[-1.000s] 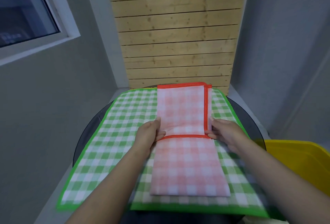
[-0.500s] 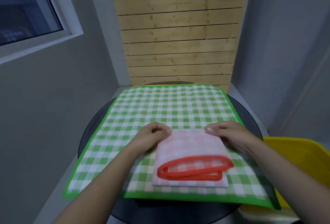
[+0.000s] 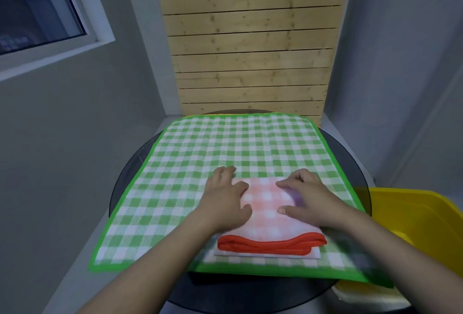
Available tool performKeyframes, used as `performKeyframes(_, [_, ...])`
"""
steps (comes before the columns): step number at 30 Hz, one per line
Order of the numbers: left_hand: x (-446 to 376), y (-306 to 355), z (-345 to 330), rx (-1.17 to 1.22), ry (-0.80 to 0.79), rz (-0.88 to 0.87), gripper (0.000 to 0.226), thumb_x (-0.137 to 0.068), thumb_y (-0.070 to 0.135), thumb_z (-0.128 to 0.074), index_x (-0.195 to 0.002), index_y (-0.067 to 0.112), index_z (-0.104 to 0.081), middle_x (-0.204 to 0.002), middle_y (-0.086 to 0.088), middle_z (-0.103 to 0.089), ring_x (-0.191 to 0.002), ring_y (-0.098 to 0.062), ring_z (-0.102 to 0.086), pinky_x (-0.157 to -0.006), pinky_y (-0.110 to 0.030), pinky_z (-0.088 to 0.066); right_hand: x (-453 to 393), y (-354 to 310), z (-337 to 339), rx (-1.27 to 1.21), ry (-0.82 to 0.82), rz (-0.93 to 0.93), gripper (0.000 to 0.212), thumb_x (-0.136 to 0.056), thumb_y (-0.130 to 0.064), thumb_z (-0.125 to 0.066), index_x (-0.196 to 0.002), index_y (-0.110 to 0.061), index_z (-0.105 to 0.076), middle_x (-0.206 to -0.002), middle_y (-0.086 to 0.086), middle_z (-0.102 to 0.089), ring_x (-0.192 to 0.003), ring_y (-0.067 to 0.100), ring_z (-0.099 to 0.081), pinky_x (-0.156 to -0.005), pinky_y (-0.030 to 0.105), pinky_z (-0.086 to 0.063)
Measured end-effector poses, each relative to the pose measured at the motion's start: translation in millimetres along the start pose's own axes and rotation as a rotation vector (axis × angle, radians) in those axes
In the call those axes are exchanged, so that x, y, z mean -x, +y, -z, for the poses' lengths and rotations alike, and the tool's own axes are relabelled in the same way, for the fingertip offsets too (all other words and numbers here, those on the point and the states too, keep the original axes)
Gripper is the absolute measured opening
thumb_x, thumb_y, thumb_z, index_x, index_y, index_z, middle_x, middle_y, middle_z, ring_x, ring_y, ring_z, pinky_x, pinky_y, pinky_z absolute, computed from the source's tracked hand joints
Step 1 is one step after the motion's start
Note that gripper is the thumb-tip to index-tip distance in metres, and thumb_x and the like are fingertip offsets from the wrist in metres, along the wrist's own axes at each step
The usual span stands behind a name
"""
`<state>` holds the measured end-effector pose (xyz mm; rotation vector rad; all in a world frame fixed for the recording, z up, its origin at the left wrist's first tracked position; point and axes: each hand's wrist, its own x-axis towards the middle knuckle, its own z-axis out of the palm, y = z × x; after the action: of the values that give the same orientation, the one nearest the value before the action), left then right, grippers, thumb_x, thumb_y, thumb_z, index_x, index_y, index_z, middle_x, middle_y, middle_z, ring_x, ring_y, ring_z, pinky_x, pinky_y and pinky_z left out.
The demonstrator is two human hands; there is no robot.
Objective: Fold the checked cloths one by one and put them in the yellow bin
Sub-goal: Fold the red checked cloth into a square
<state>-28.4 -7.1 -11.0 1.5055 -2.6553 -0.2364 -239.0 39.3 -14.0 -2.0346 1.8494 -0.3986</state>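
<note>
A folded pink checked cloth (image 3: 266, 213) with a red hem lies on a spread green checked cloth (image 3: 225, 148), near its front edge. My left hand (image 3: 226, 201) rests flat on the pink cloth's left side, fingers spread. On the cloth's right side lies my right hand (image 3: 307, 197), palm down and fingers apart. Neither hand grips anything. The red hem edges are bunched at the near side of the fold. The yellow bin (image 3: 416, 216) stands low at the right, beside the table.
The green cloth covers a round dark table (image 3: 125, 181) and overhangs its front right. A wooden slat wall stands behind it. Grey walls close in left and right, with a window at the upper left.
The far half of the pink cloth was folded toward me onto the near half. Both hands then moved from the fold's corners onto the top of the folded cloth.
</note>
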Motion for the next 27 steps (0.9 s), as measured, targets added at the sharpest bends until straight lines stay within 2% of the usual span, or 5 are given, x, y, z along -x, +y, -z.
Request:
performKeyframes(6, [15,32,-31,0.013,-0.056,0.014,0.086,-0.076,0.050,0.008,-0.150,0.007,0.003,-0.158,-0.016,0.011,-0.146,-0.026,0.015,-0.114,-0.037,0.016,16,-16,-26,0.336,0.003,-0.043,0.075,-0.086,-0.058,-0.002,-0.150,-0.019,-0.006,-0.159,0.006,0.000,-0.145,0.023,0.011,-0.116,0.037,0.009])
performKeyframes(11, [17,20,-42,0.006,-0.012,-0.012,0.091,-0.070,0.057,0.014,-0.150,0.015,0.007,-0.158,-0.008,0.015,-0.145,-0.018,0.019,-0.116,-0.034,0.016,21,-11,-44,0.263,0.030,-0.069,0.105,-0.059,-0.075,0.031,-0.148,-0.023,0.011,-0.157,0.000,0.019,-0.140,0.010,0.024,-0.114,0.033,0.016])
performKeyframes(16, [24,13,-41,-0.013,-0.024,0.000,0.084,-0.080,0.065,0.014,-0.149,0.018,0.011,-0.157,-0.003,0.020,-0.142,-0.012,0.024,-0.116,-0.033,0.017,22,-9,-43,0.238,0.041,-0.091,0.092,-0.067,-0.066,0.017,-0.148,-0.023,0.013,-0.155,-0.001,0.022,-0.135,0.006,0.030,-0.114,0.033,0.018])
performKeyframes(20, [32,5,-36,0.020,-0.059,0.103,0.062,-0.099,0.047,-0.011,-0.149,0.022,0.014,-0.154,-0.007,0.027,-0.141,-0.019,0.028,-0.117,-0.036,0.016,24,-9,-43,0.267,0.025,-0.173,0.104,-0.060,-0.078,0.024,-0.147,-0.022,0.015,-0.155,0.008,0.022,-0.142,0.019,0.024,-0.115,0.039,0.016])
performKeyframes(27, [40,-3,-32,0.005,-0.104,0.167,0.060,-0.098,0.051,-0.015,-0.149,0.032,0.011,-0.157,-0.014,0.018,-0.144,-0.026,0.021,-0.118,-0.042,0.012,28,-7,-40,0.266,0.013,-0.214,0.109,-0.053,-0.080,0.025,-0.148,-0.028,0.012,-0.158,0.010,0.011,-0.145,0.026,0.015,-0.115,0.043,0.009])
